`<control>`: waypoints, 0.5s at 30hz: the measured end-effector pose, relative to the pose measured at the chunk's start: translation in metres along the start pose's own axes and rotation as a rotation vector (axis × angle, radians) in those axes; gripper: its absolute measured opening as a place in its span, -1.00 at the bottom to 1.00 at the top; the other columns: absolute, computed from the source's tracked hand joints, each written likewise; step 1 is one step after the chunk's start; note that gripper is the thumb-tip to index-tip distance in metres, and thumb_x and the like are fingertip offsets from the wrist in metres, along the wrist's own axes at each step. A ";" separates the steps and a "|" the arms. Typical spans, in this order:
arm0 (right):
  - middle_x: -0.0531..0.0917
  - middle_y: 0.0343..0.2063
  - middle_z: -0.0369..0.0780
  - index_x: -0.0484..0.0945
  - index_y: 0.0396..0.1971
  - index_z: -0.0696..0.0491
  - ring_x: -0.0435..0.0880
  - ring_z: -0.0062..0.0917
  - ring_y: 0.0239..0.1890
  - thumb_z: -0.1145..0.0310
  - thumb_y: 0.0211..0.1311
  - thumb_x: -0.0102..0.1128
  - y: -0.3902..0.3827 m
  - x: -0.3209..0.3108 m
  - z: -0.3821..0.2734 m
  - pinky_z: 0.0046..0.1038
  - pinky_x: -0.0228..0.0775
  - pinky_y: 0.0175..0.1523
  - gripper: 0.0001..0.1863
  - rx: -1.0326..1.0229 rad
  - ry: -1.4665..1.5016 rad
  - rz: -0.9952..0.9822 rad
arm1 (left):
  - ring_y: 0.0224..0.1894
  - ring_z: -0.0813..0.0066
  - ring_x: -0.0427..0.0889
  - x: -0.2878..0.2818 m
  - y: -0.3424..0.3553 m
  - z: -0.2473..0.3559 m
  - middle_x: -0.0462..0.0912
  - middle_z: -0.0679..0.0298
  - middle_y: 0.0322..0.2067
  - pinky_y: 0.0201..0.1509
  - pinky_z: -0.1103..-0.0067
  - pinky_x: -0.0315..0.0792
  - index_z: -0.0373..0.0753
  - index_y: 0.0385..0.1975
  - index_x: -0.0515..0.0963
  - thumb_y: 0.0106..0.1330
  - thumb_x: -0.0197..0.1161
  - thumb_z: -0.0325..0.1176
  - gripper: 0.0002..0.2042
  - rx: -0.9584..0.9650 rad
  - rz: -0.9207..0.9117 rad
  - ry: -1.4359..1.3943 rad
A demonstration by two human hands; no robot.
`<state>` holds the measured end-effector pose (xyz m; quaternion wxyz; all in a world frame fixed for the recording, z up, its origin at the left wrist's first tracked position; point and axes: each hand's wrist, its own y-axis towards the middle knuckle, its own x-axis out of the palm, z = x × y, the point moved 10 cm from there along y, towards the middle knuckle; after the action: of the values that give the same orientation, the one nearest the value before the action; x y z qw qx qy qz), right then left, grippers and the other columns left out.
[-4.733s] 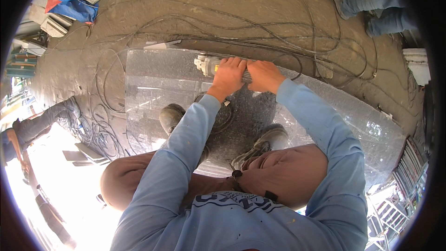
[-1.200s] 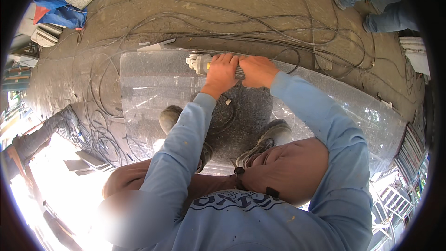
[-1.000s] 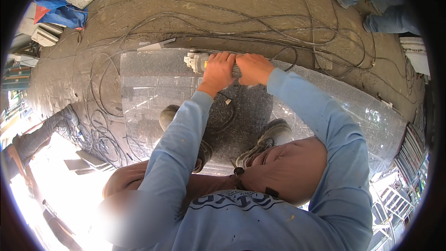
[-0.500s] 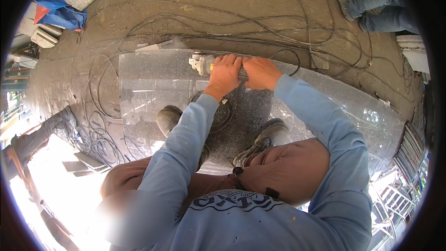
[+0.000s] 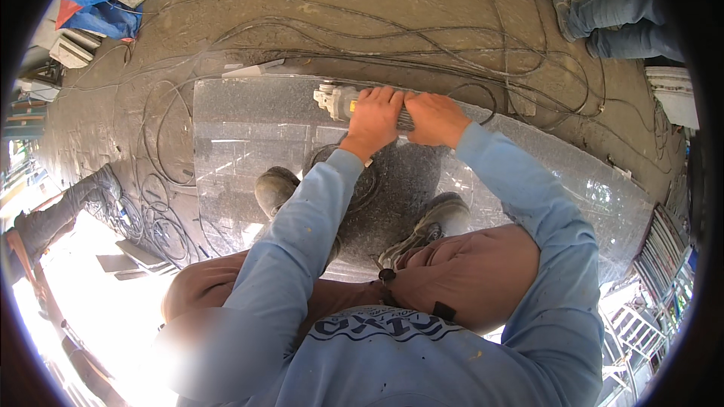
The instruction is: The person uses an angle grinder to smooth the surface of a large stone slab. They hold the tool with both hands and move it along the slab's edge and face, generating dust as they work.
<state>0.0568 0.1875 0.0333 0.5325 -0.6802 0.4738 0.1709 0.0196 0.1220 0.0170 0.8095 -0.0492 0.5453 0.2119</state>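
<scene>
My left hand (image 5: 375,117) grips the body of a grey angle grinder (image 5: 335,102) with a yellow label, fingers wrapped over its top. Right beside it, my right hand (image 5: 436,117) is closed around the tool's rear part. The grinder lies along the far edge of a large, speckled grey stone slab (image 5: 249,117); its disc is too hidden to make out. I sit low with bent legs, and my boots (image 5: 441,215) are on or over the slab's middle. A looped dark cable (image 5: 366,196) shows between my arms, partly hidden by my left sleeve.
Tangled cables (image 5: 158,226) lie across the dusty floor. A co-worker's jeans-clad legs (image 5: 618,30) stand at upper right; another person's leg (image 5: 60,200) is at left. Around the edges are a blue-red tarp (image 5: 105,19), stacked pale pieces (image 5: 671,90) and metal bars (image 5: 656,241).
Since about a second ago, both my hands and the grinder have shifted right along the slab's far edge. The co-worker's legs at upper right have moved slightly right.
</scene>
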 end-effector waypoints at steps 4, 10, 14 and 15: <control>0.75 -0.17 -0.01 0.56 -0.09 0.22 0.75 -0.10 -0.03 0.36 -0.04 0.54 0.006 0.002 -0.004 -0.16 0.62 0.04 -0.50 -0.029 0.001 0.030 | -0.01 0.18 0.61 -0.003 -0.003 -0.006 0.59 0.24 -0.19 0.10 0.30 0.40 -0.14 0.00 0.56 -0.09 0.55 -0.28 -0.44 -0.001 -0.011 0.001; 0.74 -0.17 0.03 0.54 -0.09 0.26 0.74 -0.07 -0.04 0.35 -0.02 0.52 0.004 0.002 -0.018 -0.13 0.61 0.02 -0.50 -0.065 0.048 0.026 | -0.01 0.21 0.61 0.001 -0.012 -0.014 0.57 0.26 -0.20 0.11 0.30 0.41 -0.09 -0.03 0.54 -0.18 0.59 -0.32 -0.40 -0.030 -0.059 0.020; 0.75 -0.17 -0.03 0.59 -0.13 0.21 0.75 -0.09 -0.05 0.34 -0.04 0.54 0.013 0.013 -0.014 -0.14 0.63 0.00 -0.53 -0.098 0.039 0.085 | 0.00 0.19 0.61 0.000 -0.013 -0.017 0.61 0.22 -0.18 0.13 0.29 0.41 -0.17 -0.03 0.58 -0.09 0.56 -0.28 -0.46 -0.029 -0.073 -0.002; 0.75 -0.17 -0.03 0.60 -0.13 0.21 0.75 -0.09 -0.05 0.33 -0.04 0.54 0.016 0.011 -0.014 -0.15 0.63 0.00 -0.53 -0.108 0.041 0.099 | 0.01 0.18 0.61 0.000 -0.011 -0.020 0.61 0.22 -0.17 0.14 0.28 0.42 -0.18 -0.02 0.58 -0.10 0.57 -0.27 -0.45 -0.030 -0.074 0.003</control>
<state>0.0451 0.1702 0.0211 0.4761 -0.6871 0.5078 0.2084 0.0066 0.1063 0.0074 0.8152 -0.0819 0.5409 0.1902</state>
